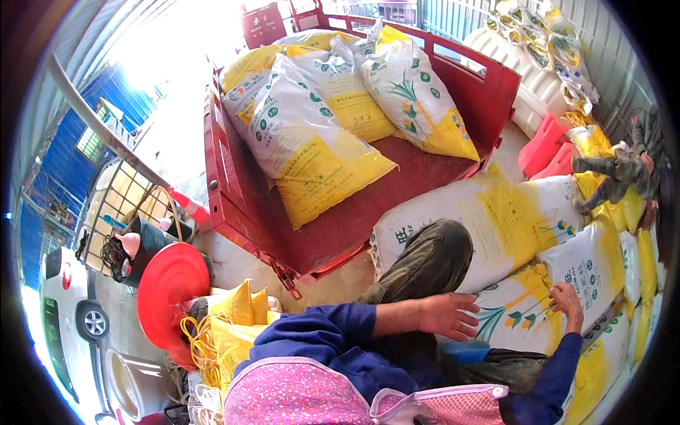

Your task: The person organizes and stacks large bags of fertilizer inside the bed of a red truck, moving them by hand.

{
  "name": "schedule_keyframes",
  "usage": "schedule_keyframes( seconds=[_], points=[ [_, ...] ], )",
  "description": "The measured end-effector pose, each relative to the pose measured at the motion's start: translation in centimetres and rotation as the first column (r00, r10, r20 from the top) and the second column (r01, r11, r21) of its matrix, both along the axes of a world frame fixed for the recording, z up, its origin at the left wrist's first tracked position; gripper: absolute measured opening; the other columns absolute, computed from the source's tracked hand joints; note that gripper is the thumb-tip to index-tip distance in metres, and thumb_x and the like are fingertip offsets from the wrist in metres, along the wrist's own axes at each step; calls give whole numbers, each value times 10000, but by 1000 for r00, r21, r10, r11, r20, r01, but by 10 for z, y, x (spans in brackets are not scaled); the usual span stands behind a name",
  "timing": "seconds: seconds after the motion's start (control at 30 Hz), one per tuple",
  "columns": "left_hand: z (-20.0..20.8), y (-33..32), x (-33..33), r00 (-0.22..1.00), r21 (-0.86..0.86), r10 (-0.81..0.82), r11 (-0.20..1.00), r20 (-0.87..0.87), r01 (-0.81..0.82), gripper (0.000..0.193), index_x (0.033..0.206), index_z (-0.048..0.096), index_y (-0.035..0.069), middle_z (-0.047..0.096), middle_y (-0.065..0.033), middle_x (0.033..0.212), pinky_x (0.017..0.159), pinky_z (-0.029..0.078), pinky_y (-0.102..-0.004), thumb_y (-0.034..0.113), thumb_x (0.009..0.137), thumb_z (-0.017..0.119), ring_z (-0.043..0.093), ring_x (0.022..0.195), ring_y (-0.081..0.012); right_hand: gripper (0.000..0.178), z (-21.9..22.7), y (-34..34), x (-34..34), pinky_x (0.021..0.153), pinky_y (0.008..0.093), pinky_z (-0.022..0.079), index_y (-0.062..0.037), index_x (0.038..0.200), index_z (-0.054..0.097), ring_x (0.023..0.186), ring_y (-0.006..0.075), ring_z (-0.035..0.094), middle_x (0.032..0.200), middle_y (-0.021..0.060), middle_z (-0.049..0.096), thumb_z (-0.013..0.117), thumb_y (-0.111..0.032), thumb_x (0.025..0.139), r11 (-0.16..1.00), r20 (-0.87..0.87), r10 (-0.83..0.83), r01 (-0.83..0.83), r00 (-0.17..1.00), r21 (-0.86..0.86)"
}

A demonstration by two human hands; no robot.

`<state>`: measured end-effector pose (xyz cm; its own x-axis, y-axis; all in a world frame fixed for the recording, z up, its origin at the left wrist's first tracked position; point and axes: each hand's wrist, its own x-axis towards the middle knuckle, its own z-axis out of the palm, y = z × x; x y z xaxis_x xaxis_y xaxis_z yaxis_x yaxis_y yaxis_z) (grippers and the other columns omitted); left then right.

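My left hand is open, palm down with the fingers apart, over my bent leg and beside a white and yellow sack printed with green leaves. My right hand has its fingers curled together at the end of that sack, close to where it meets another white sack. Whatever is between those fingers is too small to make out. Across the pile, just beyond my knee, lies a large full sack with a yellow band.
Ahead is a red cargo bed carrying several full sacks. A red round lid, yellow cord and a pale bucket are at left. Another person in dark clothes is on sacks at far right, near red barriers.
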<state>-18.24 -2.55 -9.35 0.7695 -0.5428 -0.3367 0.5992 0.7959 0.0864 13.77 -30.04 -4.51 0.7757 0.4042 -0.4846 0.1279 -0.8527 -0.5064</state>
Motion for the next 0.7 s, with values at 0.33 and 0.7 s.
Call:
schedule_keyframes(
  seconds=[0.33,0.7],
  points=[
    [38,67,-25,943,320,-87,947,321,-21,628,1453,277,86,327,-165,1469,1055,322,-429,446,965,440,371,1324,-283,316,6,5,-4,528,304,543,59,983,616,649,174,645,822,106,640,521,-217,861,999,38,30,-31,999,18],
    [100,138,9,342,432,266,-610,901,-665,296,1201,539,9,580,-56,1113,896,432,-267,139,936,560,530,1013,-127,304,10,4,-5,528,312,546,58,962,615,650,184,652,822,112,639,516,-211,860,1000,56,23,-23,998,-7]
  ],
)
